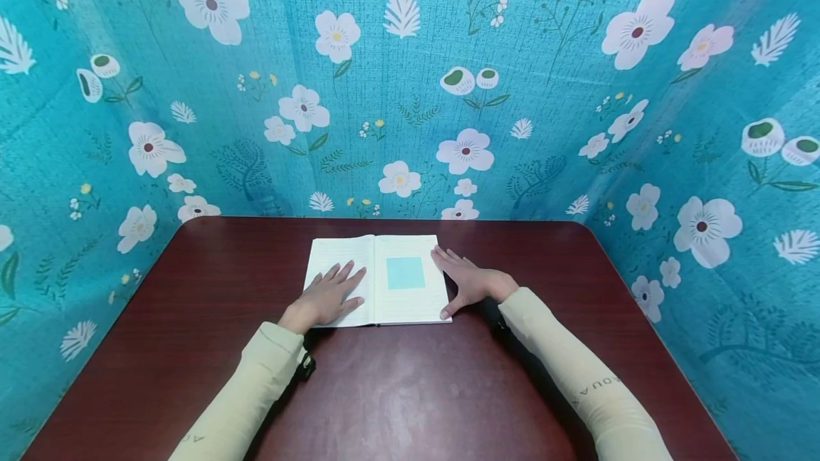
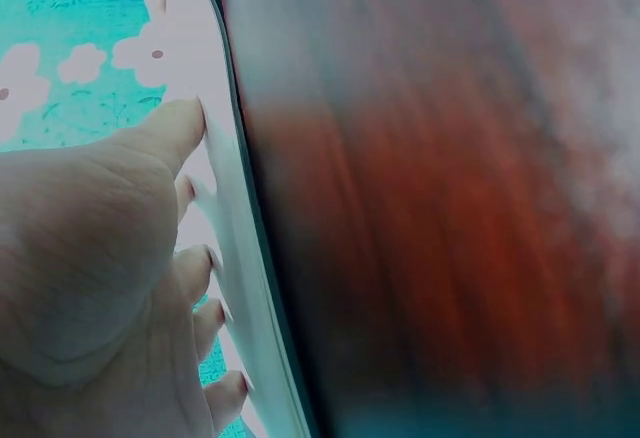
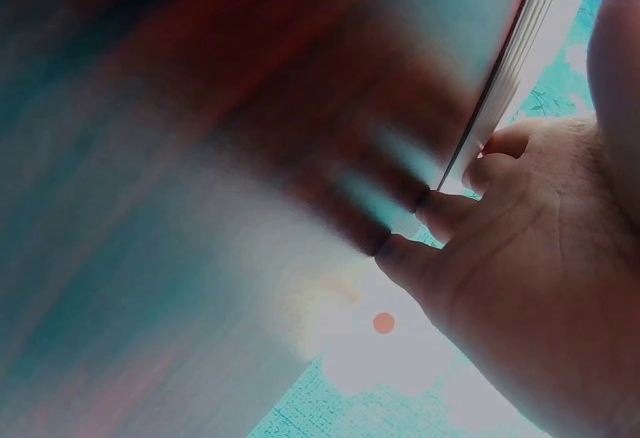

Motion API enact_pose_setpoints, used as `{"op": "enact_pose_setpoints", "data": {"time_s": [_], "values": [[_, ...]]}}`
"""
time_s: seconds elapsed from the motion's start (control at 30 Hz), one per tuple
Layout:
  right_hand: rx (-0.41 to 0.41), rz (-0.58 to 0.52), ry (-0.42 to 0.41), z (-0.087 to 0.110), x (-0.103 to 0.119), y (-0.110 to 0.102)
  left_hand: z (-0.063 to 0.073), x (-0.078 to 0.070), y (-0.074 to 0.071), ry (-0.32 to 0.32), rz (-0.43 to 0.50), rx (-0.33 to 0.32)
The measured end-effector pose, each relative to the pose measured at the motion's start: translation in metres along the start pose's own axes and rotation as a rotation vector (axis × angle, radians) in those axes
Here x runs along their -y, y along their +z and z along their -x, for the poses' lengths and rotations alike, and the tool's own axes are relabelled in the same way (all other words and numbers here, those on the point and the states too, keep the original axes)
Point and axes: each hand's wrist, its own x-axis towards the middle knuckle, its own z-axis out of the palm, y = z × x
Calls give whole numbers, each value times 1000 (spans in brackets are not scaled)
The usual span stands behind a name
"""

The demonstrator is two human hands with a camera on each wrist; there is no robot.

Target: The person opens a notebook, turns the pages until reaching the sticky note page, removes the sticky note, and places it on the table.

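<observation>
An open notebook [image 1: 410, 308] with lined white pages lies flat on the dark red table. On its right page is a light blue square sticky note [image 1: 406, 273]. My left hand [image 1: 329, 297] rests on the left page with its fingers spread. In the left wrist view the fingertips of the left hand [image 2: 100, 258] touch the page near the notebook's edge [image 2: 240, 228]. My right hand [image 1: 472, 283] lies at the right edge of the right page, thumb and fingers spread apart. In the right wrist view, the right hand's [image 3: 520, 248] fingertips reach the table beside the notebook's page edges [image 3: 505, 68].
The dark red wooden table [image 1: 410, 397] has rounded far corners. A turquoise curtain [image 1: 384, 126] with white flowers hangs behind it and along both sides. A dark strap [image 1: 306, 365] shows at the left wrist, below the pale sleeve [image 1: 256, 375].
</observation>
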Motion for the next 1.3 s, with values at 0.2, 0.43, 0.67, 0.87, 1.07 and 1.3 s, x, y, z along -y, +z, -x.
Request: {"op": "enact_pose_setpoints", "data": {"time_s": [0.2,0.43,0.67,0.87,1.07,1.3], "values": [[-1,2,-1,0,-1,1,-1,-1,0,-22,-2,10],[-1,22,0,-2,-2,1,1,-3,-2,-17,8,-7],[22,38,19,-2,3,-3,1,-3,-3,-27,19,1],[58,65,89,0,17,-11,1,-5,-4,-33,26,3],[-71,71,-3,-6,30,-15,1,-5,-5,-39,39,0],[-217,123,-189,-24,46,-7,1,-3,-3,-40,34,3]]}}
